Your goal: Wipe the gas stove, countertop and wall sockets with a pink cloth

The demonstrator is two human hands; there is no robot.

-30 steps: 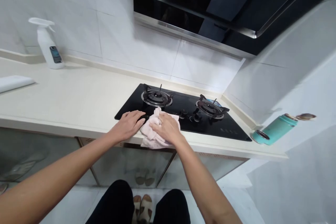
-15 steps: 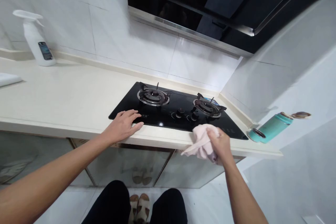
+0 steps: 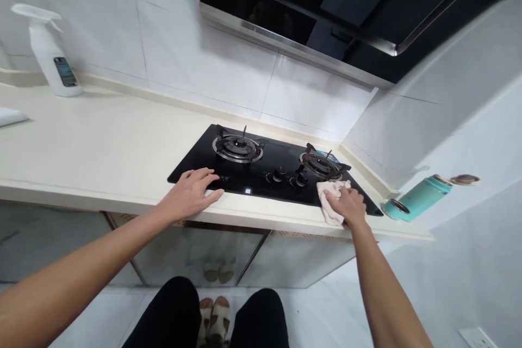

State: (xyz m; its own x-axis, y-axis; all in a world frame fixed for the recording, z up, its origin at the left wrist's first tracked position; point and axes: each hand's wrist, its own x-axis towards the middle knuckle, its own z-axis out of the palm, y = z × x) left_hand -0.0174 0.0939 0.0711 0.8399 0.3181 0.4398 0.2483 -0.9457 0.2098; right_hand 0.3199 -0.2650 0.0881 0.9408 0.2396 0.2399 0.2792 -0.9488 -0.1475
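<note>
My right hand [image 3: 348, 204] presses a pale pink cloth [image 3: 329, 207] onto the front right part of the black gas stove [image 3: 253, 180]. The cloth's lower end hangs over the counter's front strip, and part of it is hidden under my fingers. My left hand [image 3: 193, 193] rests flat, fingers outstretched, on the stove's front left corner and the counter edge; it holds nothing. Two burners, the left burner [image 3: 238, 148] and the right burner [image 3: 322, 164], stand behind my hands. Between them sit two black control knobs [image 3: 279, 174].
A white spray bottle [image 3: 55, 60] stands at the back left of the cream counter [image 3: 101, 141]. Right of the stove are a turquoise flask [image 3: 424, 197] and a small round turquoise cup [image 3: 396, 209]. A dark range hood [image 3: 293, 38] juts out overhead.
My right hand has brought the cloth from the counter's front edge up and right onto the stove, where it now lies flatter. The left hand stays in place.
</note>
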